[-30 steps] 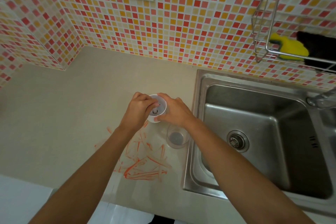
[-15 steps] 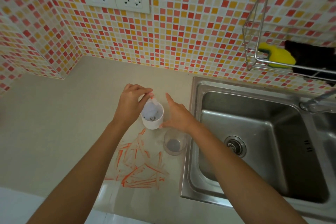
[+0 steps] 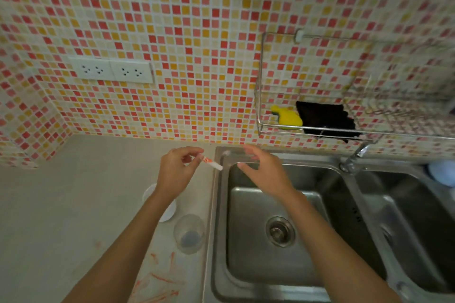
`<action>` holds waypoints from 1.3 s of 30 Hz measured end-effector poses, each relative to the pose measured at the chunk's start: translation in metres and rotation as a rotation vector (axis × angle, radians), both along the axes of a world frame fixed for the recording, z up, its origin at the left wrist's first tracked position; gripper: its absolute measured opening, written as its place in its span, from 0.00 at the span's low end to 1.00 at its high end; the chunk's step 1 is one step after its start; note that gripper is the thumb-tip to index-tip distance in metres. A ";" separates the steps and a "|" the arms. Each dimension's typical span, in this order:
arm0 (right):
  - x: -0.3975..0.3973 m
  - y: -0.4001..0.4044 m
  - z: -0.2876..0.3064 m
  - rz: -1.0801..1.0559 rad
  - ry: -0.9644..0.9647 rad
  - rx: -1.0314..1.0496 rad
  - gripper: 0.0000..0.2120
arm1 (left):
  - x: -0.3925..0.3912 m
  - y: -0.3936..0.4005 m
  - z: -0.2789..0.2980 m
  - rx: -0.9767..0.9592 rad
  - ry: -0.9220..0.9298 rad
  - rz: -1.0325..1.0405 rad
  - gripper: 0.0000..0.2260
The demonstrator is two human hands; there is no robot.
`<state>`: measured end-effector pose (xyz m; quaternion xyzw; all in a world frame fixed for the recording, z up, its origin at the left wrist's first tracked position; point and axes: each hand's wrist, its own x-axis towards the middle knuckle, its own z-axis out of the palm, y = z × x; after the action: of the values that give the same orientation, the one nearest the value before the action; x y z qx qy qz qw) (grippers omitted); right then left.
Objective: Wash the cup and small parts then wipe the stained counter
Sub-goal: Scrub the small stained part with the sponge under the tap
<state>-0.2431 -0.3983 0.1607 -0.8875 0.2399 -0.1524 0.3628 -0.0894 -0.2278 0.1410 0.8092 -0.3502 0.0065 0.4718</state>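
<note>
While the white cup (image 3: 160, 206) waits on the bench (image 3: 61, 204) left of the sink (image 3: 278, 216), left hand (image 3: 176, 174) pinches a small orange-stained part (image 3: 211, 163) toward the basin, apparently for rinsing; right hand (image 3: 264, 172) hovers, fingers (image 3: 248, 149) released.

A mosaic wall (image 3: 197, 32) of red, orange, yellow and cream tiles runs behind a beige counter (image 3: 73, 204) and turns a corner at the left. Two white sockets (image 3: 112, 71) sit side by side on the wall. At the right a steel double sink (image 3: 283, 265) has a tap (image 3: 354, 158) at its back edge, below a wire rack (image 3: 320, 130) hung on the tiles.
</note>
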 end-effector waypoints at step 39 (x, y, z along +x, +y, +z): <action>-0.125 -0.091 -0.023 -0.013 -0.312 -0.342 0.19 | -0.172 -0.157 -0.011 -0.168 0.397 0.049 0.04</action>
<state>-0.3684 -0.4896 0.1372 -0.9002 0.1570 -0.3287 0.2388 -0.2616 -0.3850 0.1304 0.7606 -0.2288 -0.1123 0.5971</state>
